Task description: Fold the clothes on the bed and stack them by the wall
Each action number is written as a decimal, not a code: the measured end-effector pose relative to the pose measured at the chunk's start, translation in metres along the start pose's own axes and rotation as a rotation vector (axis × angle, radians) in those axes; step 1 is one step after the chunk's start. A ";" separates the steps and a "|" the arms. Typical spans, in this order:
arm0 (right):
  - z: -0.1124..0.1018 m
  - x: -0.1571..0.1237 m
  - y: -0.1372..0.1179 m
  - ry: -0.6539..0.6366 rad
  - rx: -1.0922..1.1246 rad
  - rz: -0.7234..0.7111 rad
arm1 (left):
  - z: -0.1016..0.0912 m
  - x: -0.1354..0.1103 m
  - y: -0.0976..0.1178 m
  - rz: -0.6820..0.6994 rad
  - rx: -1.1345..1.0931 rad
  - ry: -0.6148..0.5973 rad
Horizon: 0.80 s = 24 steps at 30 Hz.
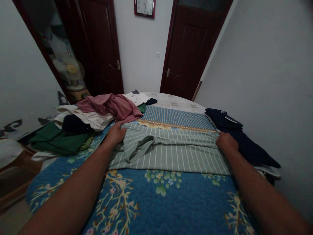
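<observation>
A pale green shirt with thin white stripes [171,153] lies spread across a blue floral quilt [158,202] on the bed. My left hand [116,133] is closed on the shirt's far left corner. My right hand [226,142] grips its far right corner, fingers curled into the cloth. One sleeve is folded over the shirt's middle.
A heap of clothes, pink [110,106], cream, dark and green [58,140], lies at the left of the bed. Folded navy garments [239,137] sit at the right by the wall. Two dark wooden doors [190,49], a clock [144,7] and a fan [69,70] stand beyond.
</observation>
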State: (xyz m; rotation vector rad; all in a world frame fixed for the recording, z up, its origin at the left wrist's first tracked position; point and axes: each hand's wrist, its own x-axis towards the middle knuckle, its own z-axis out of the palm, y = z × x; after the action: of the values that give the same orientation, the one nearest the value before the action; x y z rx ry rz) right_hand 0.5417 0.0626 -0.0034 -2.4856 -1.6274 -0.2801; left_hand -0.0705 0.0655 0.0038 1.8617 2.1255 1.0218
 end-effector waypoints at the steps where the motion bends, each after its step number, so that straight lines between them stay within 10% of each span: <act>1: -0.005 -0.006 -0.006 0.052 -0.009 -0.030 | -0.002 -0.002 0.002 0.003 0.019 0.022; 7: -0.034 -0.070 -0.087 0.301 0.288 -0.546 | -0.023 -0.017 0.029 0.133 0.180 0.046; 12: -0.064 -0.160 -0.179 0.087 0.421 -0.932 | -0.027 -0.034 0.042 0.324 0.095 -0.274; 18: -0.065 -0.209 -0.248 -0.091 0.125 -0.989 | -0.018 -0.057 0.028 0.368 0.063 -0.414; 24: -0.057 -0.206 -0.244 0.004 0.121 -0.965 | -0.017 -0.056 0.018 0.340 0.062 -0.434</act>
State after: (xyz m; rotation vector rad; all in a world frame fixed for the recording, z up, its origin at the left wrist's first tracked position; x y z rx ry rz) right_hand 0.2332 -0.0367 0.0089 -1.4317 -2.6114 -0.2678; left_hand -0.0515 0.0073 0.0088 2.2747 1.6481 0.5307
